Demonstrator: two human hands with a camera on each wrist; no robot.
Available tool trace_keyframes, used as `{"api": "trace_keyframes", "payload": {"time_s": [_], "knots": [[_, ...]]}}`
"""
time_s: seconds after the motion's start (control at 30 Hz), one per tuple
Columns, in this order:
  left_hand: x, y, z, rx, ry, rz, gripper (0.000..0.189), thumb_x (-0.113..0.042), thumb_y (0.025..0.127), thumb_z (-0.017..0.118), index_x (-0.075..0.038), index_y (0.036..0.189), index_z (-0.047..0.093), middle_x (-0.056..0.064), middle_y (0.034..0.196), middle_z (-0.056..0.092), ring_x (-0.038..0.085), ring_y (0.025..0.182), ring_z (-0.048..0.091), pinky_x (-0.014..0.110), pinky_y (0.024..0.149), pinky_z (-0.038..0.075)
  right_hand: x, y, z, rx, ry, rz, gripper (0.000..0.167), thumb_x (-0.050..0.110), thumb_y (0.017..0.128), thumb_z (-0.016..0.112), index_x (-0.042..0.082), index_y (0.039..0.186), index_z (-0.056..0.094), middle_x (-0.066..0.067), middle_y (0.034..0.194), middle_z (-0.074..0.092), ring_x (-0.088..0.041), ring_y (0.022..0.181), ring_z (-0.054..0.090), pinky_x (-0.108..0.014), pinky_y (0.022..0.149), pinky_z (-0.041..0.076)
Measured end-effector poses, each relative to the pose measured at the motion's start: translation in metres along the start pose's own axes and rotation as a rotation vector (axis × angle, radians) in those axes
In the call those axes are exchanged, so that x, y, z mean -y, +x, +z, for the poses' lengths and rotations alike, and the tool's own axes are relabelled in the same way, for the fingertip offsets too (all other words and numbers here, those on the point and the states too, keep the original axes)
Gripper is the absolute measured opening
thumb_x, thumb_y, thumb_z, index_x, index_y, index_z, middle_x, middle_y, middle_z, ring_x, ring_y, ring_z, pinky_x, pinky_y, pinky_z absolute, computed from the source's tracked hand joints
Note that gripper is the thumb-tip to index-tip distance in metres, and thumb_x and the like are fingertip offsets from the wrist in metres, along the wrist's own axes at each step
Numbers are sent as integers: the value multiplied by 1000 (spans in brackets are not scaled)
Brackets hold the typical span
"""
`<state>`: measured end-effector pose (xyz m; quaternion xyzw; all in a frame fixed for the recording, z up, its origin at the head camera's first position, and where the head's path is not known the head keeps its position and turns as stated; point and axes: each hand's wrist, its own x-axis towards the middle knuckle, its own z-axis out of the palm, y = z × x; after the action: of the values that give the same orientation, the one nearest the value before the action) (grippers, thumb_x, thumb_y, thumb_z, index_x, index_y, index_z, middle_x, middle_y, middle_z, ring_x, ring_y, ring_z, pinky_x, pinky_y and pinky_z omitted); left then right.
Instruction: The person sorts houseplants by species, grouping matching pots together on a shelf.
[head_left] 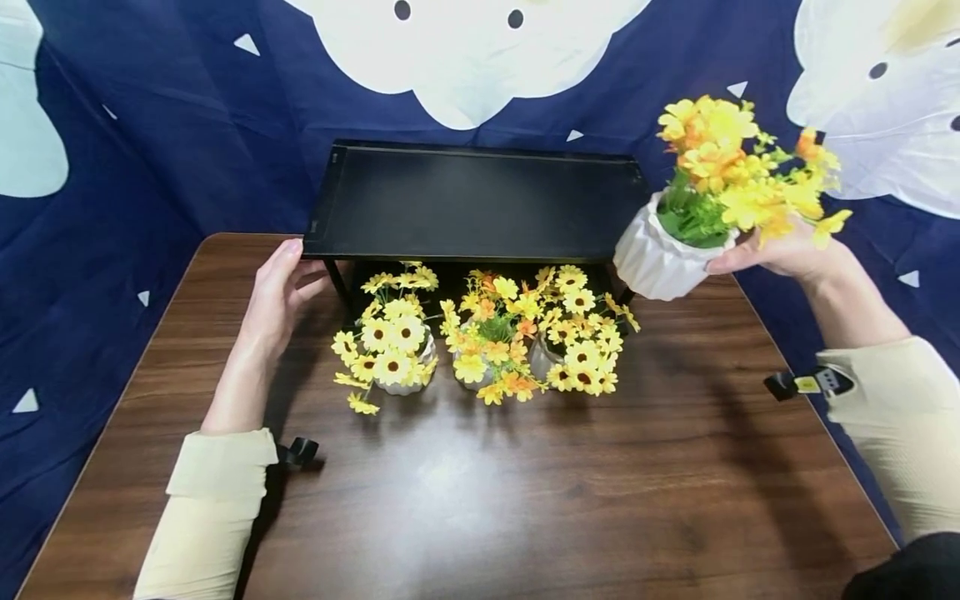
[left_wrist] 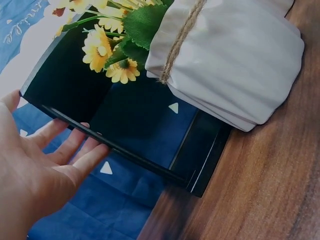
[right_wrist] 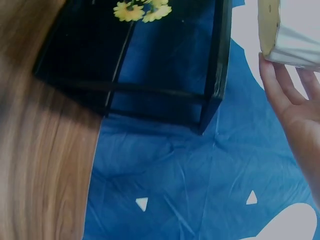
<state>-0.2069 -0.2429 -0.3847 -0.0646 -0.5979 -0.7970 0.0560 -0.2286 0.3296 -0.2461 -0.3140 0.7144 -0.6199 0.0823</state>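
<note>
it looked like a staged recording corner rather than a lived-in room: a dark wood-grain table (head_left: 480, 492) stood against a navy cloth backdrop (head_left: 150, 125) printed with white cartoon shapes, with only a black metal shelf (head_left: 472, 200) and small pots of artificial yellow flowers (head_left: 480, 333) on it.

From where I stand, the right hand (head_left: 780, 250) is mostly hidden behind the white pot (head_left: 660, 254) and its blooms. At three o'clock in the right wrist view, the frame edge crops that pot, and the wood at nine o'clock blurs.
</note>
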Motion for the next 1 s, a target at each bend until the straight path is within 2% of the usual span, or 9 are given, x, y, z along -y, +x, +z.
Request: {"api": "trace_keyframes", "payload": {"time_s": [0.2,0.33,0.63,0.8,0.9,1.0], "knots": [[1,-1,0,-1,6,2,22,-32,107,52,-19,115,68,-7,109,69,12,103,65,22,89,58,1,25,11,-33,43,28,73,-37,62,63,0,126,64,-5,114,75,-13,101,71,-23,86,58],[1,0,2,2,6,-1,22,-32,107,52,-19,114,68,-7,109,69,11,102,65,22,89,57,4,40,17,-34,64,44,74,-36,63,63,1,127,64,-6,115,75,-14,101,70,-24,88,58],[-2,-2,2,2,-8,-2,21,-31,107,53,-18,113,68,-6,108,69,12,102,66,22,88,58,4,81,35,3,108,40,76,-32,72,64,6,137,56,-6,131,67,-15,117,62,-24,98,54],[-5,-4,-2,1,-12,1,21,-29,107,52,-18,114,68,-6,109,68,12,102,65,22,88,58,6,106,50,10,81,105,82,-24,75,70,10,145,44,-3,139,58,-15,129,54,-22,105,50],[-5,-7,-5,-5,-9,5,21,-30,107,52,-18,114,68,-6,110,68,12,102,65,22,87,58,6,124,60,26,70,120,78,-21,76,71,6,144,44,-6,140,56,-19,132,52,-24,107,49],[-6,-9,-7,-6,-12,4,21,-30,107,53,-17,114,68,-5,109,67,11,101,65,21,86,58,6,141,69,59,56,90,73,-19,77,72,4,141,48,-8,138,58,-21,131,53,-26,108,49]]}}
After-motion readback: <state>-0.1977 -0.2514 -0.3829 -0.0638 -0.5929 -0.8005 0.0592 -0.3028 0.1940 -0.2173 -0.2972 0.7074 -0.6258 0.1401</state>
